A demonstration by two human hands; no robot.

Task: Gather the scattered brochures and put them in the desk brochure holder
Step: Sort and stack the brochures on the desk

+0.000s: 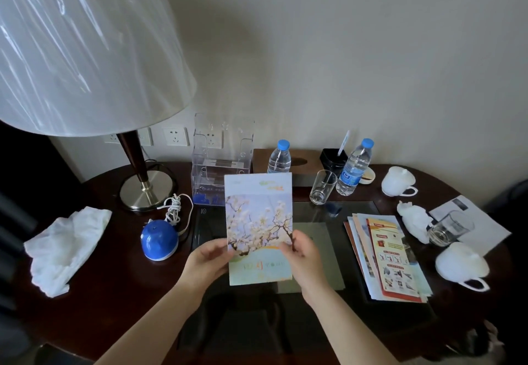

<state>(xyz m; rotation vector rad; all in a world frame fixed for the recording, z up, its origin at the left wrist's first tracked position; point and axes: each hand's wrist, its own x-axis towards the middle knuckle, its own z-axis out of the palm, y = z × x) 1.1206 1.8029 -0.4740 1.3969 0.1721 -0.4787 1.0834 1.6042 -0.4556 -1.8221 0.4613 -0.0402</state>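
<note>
now both hands hold up one blossom brochure (258, 222) over the desk (114, 293), the left hand (207, 262) pinching its left edge and the right hand (303, 253) its right edge. more brochures (388, 256) lie in a pile to the right. behind, the clear brochure holder (221, 162) stands by the wall.

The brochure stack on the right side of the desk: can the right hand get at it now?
Probably yes: nothing stands between the right hand and the brochure stack, but it must first release the blossom brochure.

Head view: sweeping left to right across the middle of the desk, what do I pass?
crumpled white cloth → blue dome gadget → blossom brochure → fanned brochure stack → nearer white cup
</note>
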